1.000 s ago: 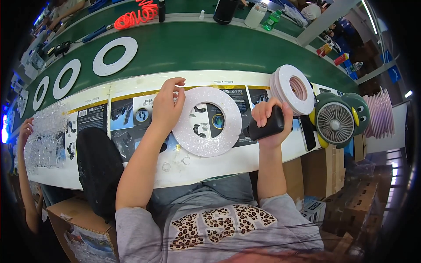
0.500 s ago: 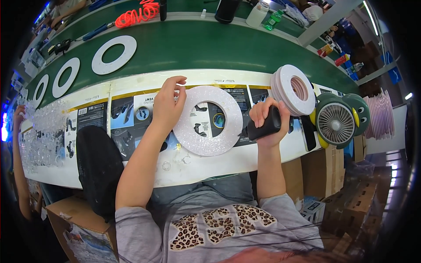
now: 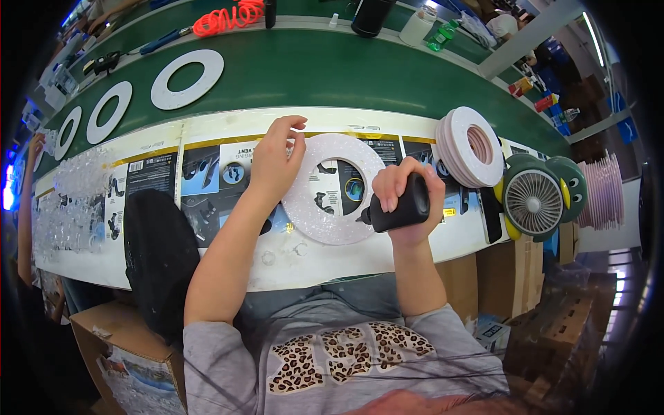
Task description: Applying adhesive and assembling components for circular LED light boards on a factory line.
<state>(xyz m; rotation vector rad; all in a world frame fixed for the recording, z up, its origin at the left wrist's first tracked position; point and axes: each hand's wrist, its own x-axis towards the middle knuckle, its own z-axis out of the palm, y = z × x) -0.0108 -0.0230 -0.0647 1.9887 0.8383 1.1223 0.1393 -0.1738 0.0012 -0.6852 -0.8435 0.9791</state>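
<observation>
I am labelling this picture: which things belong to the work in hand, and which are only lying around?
In use, it seems:
black bottle in the right hand
speckled white ring beside the left hand
stacked rings

Apparently lying about:
green fan
red coiled hose
green bottle

ring (image 3: pixel 301 205) left of bottle (image 3: pixel 407 207)

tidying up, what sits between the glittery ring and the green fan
Head view: the right hand with a black bottle, then a stack of rings and, nearer the body, a black slab, plus printed sheets beneath.
</observation>
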